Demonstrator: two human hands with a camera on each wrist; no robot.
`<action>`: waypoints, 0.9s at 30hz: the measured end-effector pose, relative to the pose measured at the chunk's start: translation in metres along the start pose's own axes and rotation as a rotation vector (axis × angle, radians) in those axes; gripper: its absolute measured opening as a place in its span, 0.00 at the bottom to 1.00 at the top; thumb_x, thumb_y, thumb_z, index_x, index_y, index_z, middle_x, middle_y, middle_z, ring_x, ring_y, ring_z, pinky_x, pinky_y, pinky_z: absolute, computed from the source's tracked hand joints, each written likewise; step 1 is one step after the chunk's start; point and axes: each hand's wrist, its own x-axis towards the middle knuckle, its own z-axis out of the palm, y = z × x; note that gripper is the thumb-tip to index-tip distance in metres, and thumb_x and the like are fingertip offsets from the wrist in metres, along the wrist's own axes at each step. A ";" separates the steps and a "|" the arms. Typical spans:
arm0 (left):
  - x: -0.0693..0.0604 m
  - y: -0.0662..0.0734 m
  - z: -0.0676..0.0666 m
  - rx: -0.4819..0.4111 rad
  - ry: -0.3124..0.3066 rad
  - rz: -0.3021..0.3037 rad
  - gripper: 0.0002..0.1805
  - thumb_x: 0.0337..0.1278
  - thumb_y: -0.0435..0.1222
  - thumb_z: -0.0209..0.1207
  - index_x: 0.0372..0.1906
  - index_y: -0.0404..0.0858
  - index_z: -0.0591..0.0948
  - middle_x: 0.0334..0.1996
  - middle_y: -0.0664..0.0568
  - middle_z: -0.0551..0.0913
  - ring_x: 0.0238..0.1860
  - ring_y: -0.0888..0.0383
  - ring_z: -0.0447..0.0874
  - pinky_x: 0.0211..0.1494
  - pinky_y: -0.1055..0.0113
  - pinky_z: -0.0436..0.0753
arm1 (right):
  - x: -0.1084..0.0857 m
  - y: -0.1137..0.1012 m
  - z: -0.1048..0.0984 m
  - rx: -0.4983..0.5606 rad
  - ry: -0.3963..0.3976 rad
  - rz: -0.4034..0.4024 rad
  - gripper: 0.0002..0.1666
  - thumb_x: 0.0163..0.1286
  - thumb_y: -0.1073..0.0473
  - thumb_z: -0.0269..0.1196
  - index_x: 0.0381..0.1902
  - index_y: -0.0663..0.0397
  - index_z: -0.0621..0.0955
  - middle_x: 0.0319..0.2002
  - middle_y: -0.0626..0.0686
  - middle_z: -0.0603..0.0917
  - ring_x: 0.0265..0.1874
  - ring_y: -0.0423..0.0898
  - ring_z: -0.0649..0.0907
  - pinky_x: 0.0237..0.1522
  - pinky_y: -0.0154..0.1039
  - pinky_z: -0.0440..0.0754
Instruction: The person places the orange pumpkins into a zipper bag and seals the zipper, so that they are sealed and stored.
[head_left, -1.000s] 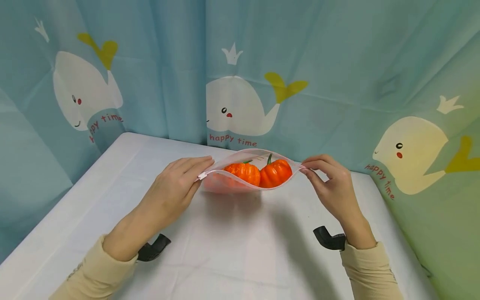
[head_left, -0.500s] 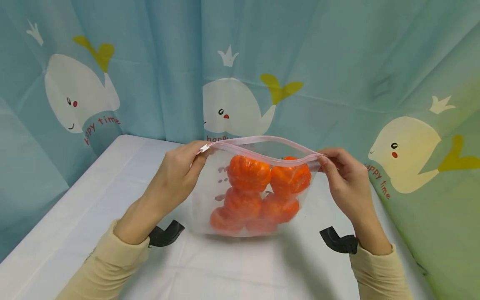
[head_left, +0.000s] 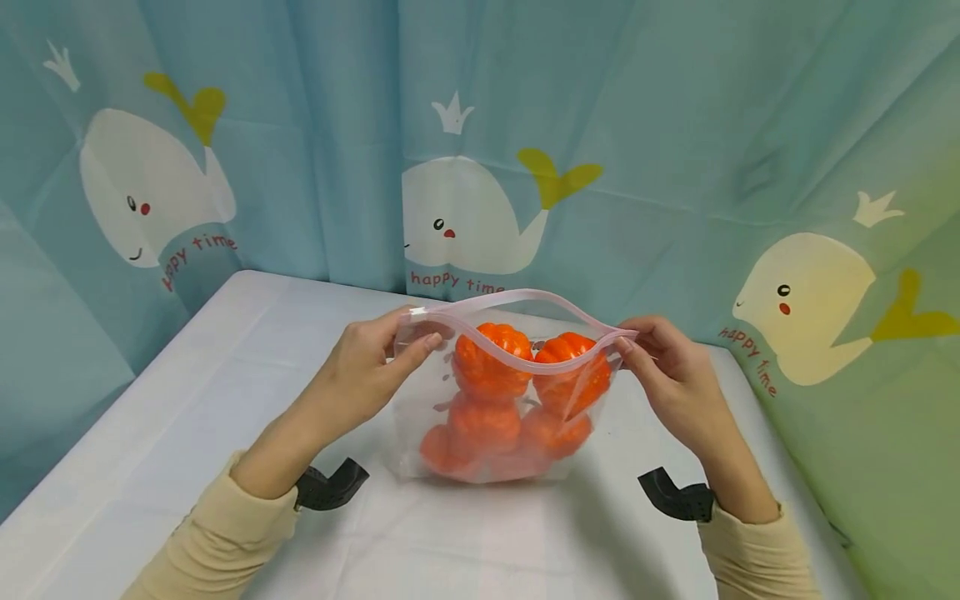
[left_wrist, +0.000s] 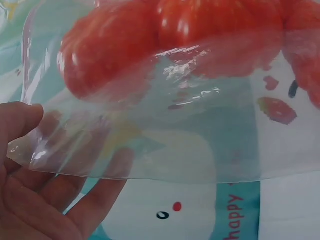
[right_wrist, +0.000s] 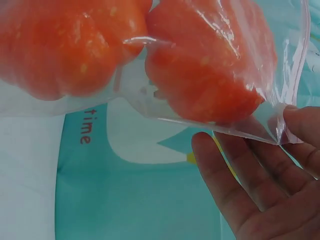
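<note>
A translucent zip bag (head_left: 517, 364) stands upright over the table, its pink-rimmed mouth gaping. Several small orange pumpkins (head_left: 491, 362) are stacked inside, the lower ones blurred by the plastic. My left hand (head_left: 356, 367) pinches the bag's upper left corner, beside the white zip slider (head_left: 417, 313). Its thumb lies on the front side in the head view. At the opposite corner, my right hand (head_left: 678, 379) pinches the pink rim between thumb and fingers. In the right wrist view the other fingers (right_wrist: 220, 180) extend below the bag's edge (right_wrist: 200, 127).
A white-covered table (head_left: 300, 325) lies beneath. Behind and to the right hangs a blue-green curtain (head_left: 660, 125) printed with whales. A black curved piece (head_left: 330, 485) sits at the left wrist, and another black piece (head_left: 675, 496) at the right.
The bag has swung from mouth towards me to upright, showing its front and the pumpkins. Since half a second ago its rim has dropped slightly, and my left thumb has come onto the front.
</note>
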 end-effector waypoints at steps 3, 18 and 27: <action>-0.001 0.000 0.000 -0.027 -0.002 -0.004 0.12 0.67 0.37 0.60 0.52 0.38 0.82 0.39 0.49 0.89 0.37 0.55 0.86 0.35 0.70 0.82 | 0.001 -0.001 0.001 -0.012 -0.002 -0.005 0.07 0.71 0.70 0.59 0.45 0.62 0.80 0.35 0.48 0.86 0.33 0.39 0.84 0.40 0.28 0.84; 0.003 -0.001 0.001 -0.185 0.017 0.005 0.12 0.68 0.35 0.59 0.50 0.36 0.85 0.40 0.47 0.89 0.42 0.55 0.88 0.48 0.66 0.86 | 0.002 -0.010 -0.001 -0.051 0.066 -0.019 0.06 0.70 0.69 0.60 0.43 0.61 0.81 0.35 0.51 0.86 0.34 0.38 0.87 0.42 0.26 0.84; 0.002 -0.002 -0.005 -0.244 0.062 -0.050 0.12 0.67 0.36 0.60 0.51 0.38 0.84 0.42 0.47 0.89 0.42 0.57 0.90 0.46 0.68 0.86 | 0.004 -0.013 -0.006 -0.046 0.076 -0.025 0.07 0.72 0.69 0.57 0.42 0.63 0.82 0.35 0.48 0.85 0.34 0.39 0.85 0.44 0.24 0.82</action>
